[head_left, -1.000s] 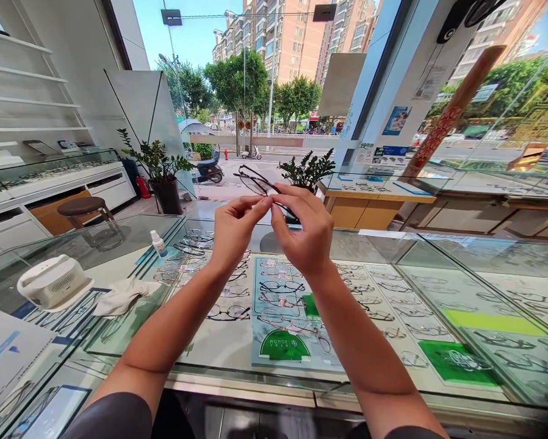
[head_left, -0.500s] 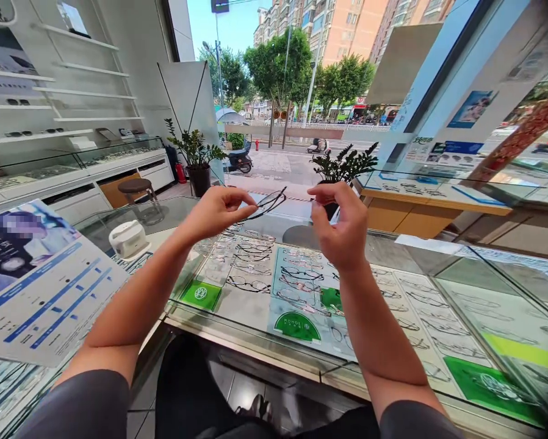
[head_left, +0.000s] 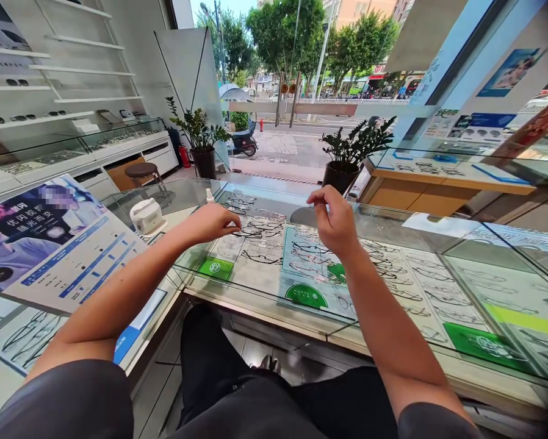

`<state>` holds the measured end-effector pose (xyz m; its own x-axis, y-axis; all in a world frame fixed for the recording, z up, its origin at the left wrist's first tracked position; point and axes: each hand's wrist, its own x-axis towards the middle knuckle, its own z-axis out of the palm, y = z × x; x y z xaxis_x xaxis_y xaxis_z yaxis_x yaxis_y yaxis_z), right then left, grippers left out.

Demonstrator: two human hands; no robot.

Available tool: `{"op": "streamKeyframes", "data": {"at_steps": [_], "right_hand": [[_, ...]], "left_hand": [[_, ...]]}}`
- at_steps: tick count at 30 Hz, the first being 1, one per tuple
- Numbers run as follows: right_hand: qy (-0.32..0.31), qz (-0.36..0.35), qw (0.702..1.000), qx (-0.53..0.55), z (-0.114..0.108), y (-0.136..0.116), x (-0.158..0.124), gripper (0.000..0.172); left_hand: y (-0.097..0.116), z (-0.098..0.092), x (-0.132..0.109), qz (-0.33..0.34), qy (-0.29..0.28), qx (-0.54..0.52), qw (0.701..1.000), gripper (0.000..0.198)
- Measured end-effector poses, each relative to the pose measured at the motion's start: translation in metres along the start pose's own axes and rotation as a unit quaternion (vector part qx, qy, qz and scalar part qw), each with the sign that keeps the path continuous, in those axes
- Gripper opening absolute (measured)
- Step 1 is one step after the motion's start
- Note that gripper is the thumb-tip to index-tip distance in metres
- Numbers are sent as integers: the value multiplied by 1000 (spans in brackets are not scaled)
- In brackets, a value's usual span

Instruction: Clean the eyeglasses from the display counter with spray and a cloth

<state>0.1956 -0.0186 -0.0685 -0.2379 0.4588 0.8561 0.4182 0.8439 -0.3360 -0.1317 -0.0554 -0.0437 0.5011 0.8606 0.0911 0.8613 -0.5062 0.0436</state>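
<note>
My left hand [head_left: 216, 223] is low over the glass counter, its fingers pinched together. A dark thin-rimmed pair of eyeglasses [head_left: 249, 233] shows at the fingertips and partly blends with the frames in the case beneath. My right hand [head_left: 332, 219] is raised above the counter to the right, apart from the left. Its fingers are curled in toward the thumb; whatever they hold, if anything, is too small to make out. Under both hands, rows of eyeglass frames [head_left: 262, 257] lie inside the glass display case [head_left: 255, 305].
A printed sign board [head_left: 68, 238] leans at the left, beside a white device [head_left: 146, 216]. A small white bottle [head_left: 209, 196] stands behind my left hand. Green cards [head_left: 306, 296] lie in the case. Potted plants [head_left: 342, 174], a stool [head_left: 141, 171] and another counter [head_left: 443, 180] are beyond.
My left hand has come down toward the counter top with the eyeglasses, which were held up in the air before. My right hand stays raised, its fingers curled. The view has tilted downward.
</note>
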Motion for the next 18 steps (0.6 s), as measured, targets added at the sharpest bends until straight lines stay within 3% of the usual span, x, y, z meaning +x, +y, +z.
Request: {"op": "streamKeyframes", "data": {"at_steps": [7, 12, 18], "right_hand": [[14, 201, 980, 2, 20, 36, -64, 18], [4, 226, 974, 16, 21, 41, -77, 17], [-17, 235, 972, 19, 23, 38, -79, 15]], "left_hand": [[-35, 45, -17, -55, -73, 88, 992, 30], [-55, 67, -26, -88, -87, 108, 986, 31], [-58, 79, -27, -97, -92, 119, 984, 30]]}}
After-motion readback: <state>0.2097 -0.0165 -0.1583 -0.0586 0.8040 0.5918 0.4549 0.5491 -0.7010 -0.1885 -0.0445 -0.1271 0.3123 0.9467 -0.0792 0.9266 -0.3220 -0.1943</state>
